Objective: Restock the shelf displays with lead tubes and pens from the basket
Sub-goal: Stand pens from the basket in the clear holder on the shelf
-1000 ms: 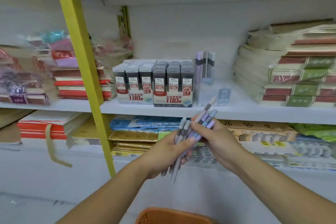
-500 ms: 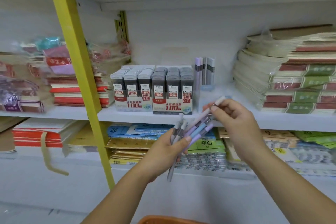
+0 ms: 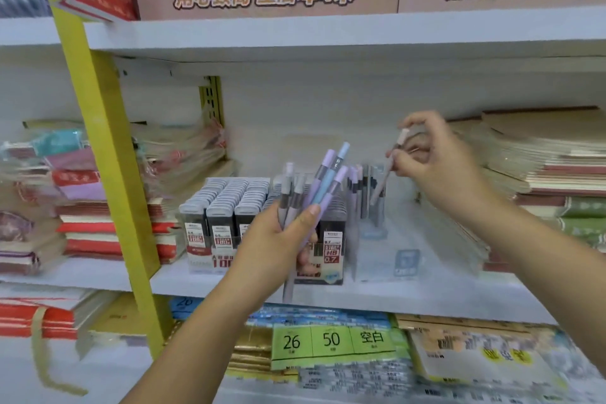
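While L hand grips pen bunch, R fingers pinch one pen at clear display w/ pens.

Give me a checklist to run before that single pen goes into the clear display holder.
1. Right hand pinches one pale pink plastic pen: ok.
2. Pen tip points down toward the clear plastic display holder: ok.
3. Free slot under the tip: cannot tell, blurred.
4. Left hand grips the bundle of pastel plastic pens: ok.
5. Bundle kept off the boxes of grey lead tubes: cannot tell.
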{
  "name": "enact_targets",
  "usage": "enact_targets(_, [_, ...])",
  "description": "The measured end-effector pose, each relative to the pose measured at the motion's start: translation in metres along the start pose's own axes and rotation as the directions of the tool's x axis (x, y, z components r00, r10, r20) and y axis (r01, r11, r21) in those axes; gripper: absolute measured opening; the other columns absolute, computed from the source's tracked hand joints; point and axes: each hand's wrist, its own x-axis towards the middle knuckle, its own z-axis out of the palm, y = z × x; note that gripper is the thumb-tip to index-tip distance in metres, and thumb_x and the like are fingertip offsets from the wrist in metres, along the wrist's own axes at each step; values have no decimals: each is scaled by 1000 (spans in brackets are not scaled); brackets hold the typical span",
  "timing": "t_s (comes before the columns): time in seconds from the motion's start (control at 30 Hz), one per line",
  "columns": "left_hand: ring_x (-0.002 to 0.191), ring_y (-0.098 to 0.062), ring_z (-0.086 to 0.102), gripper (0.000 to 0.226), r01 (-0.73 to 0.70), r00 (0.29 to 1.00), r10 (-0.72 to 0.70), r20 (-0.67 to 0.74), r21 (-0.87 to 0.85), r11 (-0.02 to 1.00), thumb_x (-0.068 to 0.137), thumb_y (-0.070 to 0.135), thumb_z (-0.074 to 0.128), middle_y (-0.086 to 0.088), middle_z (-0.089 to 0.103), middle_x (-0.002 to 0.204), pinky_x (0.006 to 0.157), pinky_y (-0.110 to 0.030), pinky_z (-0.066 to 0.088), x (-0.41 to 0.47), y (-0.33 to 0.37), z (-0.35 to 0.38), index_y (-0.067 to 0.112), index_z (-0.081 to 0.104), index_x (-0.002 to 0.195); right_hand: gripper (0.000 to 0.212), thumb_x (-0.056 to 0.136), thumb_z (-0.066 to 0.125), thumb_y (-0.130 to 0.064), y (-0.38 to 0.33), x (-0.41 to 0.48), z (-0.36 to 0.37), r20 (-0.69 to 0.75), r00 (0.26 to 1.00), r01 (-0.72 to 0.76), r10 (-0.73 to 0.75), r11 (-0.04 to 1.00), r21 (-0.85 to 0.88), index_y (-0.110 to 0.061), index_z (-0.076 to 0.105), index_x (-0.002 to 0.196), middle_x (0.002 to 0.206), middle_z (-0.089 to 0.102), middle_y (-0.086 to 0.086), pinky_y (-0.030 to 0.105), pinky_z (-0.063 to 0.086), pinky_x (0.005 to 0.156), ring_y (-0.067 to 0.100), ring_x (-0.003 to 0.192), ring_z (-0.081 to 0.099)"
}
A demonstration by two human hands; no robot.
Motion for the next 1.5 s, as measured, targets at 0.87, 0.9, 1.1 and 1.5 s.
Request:
enact_targets(0.87, [47, -9, 55, 19, 14, 996, -13, -91, 5, 1000, 95, 35, 61, 8, 66, 60, 45, -21, 47, 4, 13, -8, 17, 66, 90, 21, 81, 75, -31, 26, 4, 36, 136, 984, 175, -112, 713, -679, -19, 74, 98, 102, 56, 4, 35, 36, 82, 26, 102, 39])
enact_targets(0.9, [48, -8, 56, 19, 18, 996, -18, -90, 3, 1000, 95, 34, 62, 8, 66, 60, 45, -21, 48, 3, 14, -8, 17, 66, 90, 21, 82, 75, -31, 25, 4, 35, 138, 987, 157, -85, 722, -674, -20, 75, 100, 105, 55, 4, 36, 35, 86, 26, 104, 38])
enact_targets(1.1, [48, -8, 56, 18, 45, 996, -47, -80, -29, 999, 95, 35, 64, 7, 68, 61, 46, -21, 48, 0, 16, -2, 18, 67, 91, 28, 95, 57, -28, -5, -8, 31, 45, 999, 17, -9, 980, -197, -29, 63, 122, 99, 64, -11, 8, 38, 75, 1, 85, 54])
enact_targets(1.5, [48, -7, 54, 21, 90, 995, -88, -55, 50, 995, 93, 41, 65, 6, 66, 59, 48, -20, 46, -11, 9, 2, 23, 69, 83, 14, 93, 61, -8, -33, -1, 5, -124, 967, -120, 222, 829, 546, -21, 65, 95, 82, 68, -2, 19, 55, 64, 11, 75, 70])
